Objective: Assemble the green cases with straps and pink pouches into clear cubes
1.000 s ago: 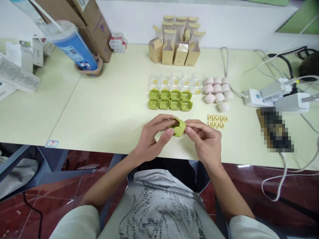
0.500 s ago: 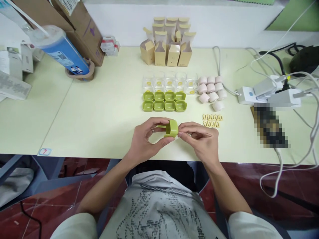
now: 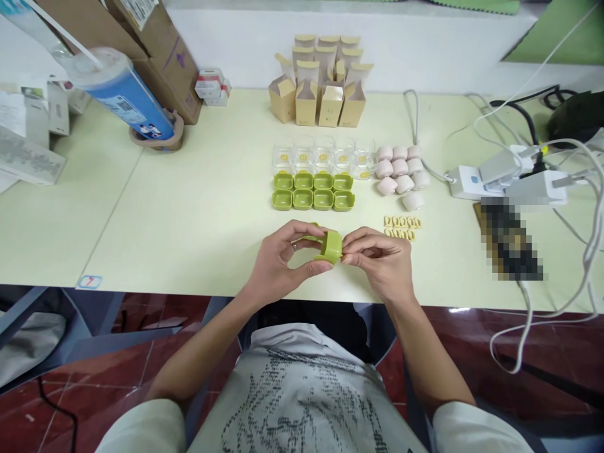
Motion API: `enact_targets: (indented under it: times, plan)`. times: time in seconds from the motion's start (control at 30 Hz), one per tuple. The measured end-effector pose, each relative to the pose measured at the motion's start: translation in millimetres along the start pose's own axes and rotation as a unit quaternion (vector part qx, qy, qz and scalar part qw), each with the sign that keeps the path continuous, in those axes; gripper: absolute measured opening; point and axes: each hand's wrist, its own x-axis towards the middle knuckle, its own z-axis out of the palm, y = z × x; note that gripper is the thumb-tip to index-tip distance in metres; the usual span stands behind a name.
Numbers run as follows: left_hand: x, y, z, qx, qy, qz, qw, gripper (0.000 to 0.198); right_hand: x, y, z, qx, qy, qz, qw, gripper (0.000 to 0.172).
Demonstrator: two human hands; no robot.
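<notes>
My left hand [image 3: 282, 261] holds a small green plastic cup [image 3: 333, 247] on its side between thumb and fingers, its open mouth turned to the left. At the cup's base, the fingertips of my right hand [image 3: 377, 255] are pinched together; whatever lies between them is too small and covered to make out. Just beyond the hands, more green cups [image 3: 313, 200] stand in two rows, openings up. Small yellow ring-like pieces [image 3: 401, 223] lie in two rows beyond my right hand.
Clear plastic covers [image 3: 323, 151] with yellow marks stand behind the green cups. Pale pink rounded pieces [image 3: 399, 167] are grouped to their right. Open cardboard boxes [image 3: 306, 104] stand by the wall. A blue drink cup [image 3: 129, 104] is at left; a power strip [image 3: 467, 182] with cables lies at right.
The green cup has turned slightly in my left hand and sits a little further right in view. My right fingertips stay at its base. The whole view has shifted slightly.
</notes>
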Motion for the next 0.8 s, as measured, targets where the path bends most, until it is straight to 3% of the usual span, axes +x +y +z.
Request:
enact_targets:
  times: [0.13, 0.37, 0.63, 0.8]
  plan:
    - [1, -2, -3.0, 0.004, -0.012, 0.003, 1.0, 0.042, 0, 1, 4, -0.007, 0.002, -0.005, 1.0, 0.023]
    - [4, -1, -10.6, -0.002, -0.033, -0.017, 0.999, 0.048, 7, 4, 10, 0.022, -0.023, -0.003, 0.999, 0.042]
    - [3, -2, -12.3, -0.001, -0.046, -0.047, 0.998, 0.059, 6, 10, 7, 0.019, -0.042, 0.002, 0.999, 0.038]
    - [2, -5, -9.5, -0.005, -0.055, -0.074, 0.996, 0.061, 5, 10, 7, -0.02, -0.018, -0.011, 1.0, 0.038]
